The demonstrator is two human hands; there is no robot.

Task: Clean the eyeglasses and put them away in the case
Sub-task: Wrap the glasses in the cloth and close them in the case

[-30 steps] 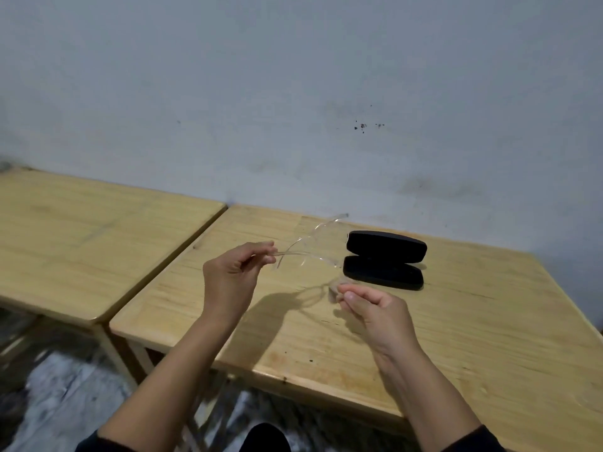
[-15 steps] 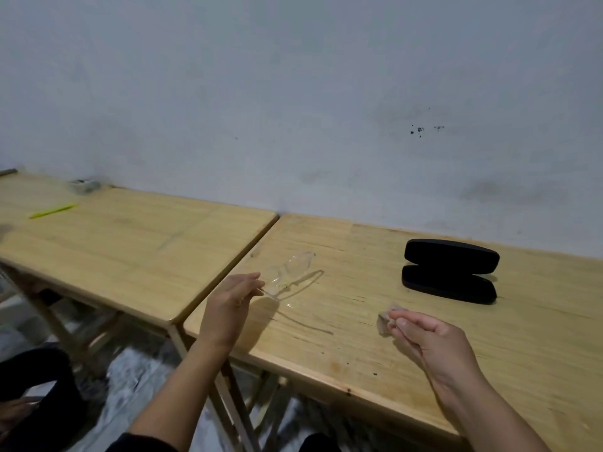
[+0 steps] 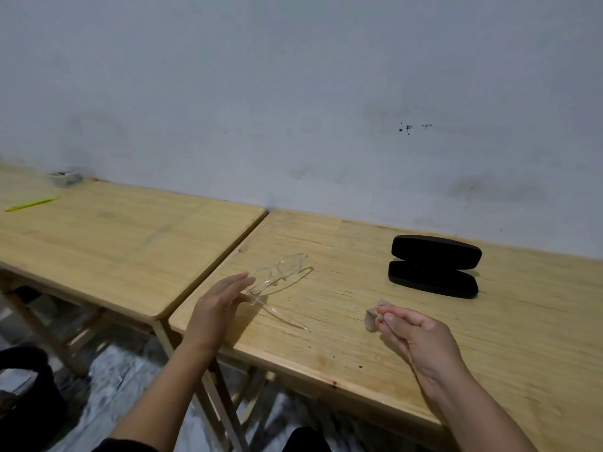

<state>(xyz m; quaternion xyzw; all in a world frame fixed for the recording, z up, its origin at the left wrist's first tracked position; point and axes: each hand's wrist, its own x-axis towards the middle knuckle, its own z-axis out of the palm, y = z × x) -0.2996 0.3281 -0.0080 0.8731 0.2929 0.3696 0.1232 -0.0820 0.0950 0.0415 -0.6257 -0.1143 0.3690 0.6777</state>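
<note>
The clear-framed eyeglasses (image 3: 280,272) lie on the right-hand wooden table (image 3: 359,337) near its left edge, with one temple arm stretched toward me. My left hand (image 3: 218,305) is beside them, fingers straight, fingertips at the frame's near end and not gripping it. Further right, my right hand (image 3: 414,334) hovers low over the table and pinches a small beige cleaning cloth (image 3: 372,318) between thumb and fingertips. The black eyeglass case (image 3: 434,265) lies open at the back of the table, near the wall; nothing is visible inside it.
A second wooden table (image 3: 130,243) stands on the left, separated by a narrow gap. It carries a yellow-green pen (image 3: 31,203) and a small grey object (image 3: 65,178) by the wall. A dark object (image 3: 26,396) sits on the floor at lower left.
My left hand carried the glasses down and to the left, set them on the table and let go. The right hand kept holding the cloth. The view swung left.
</note>
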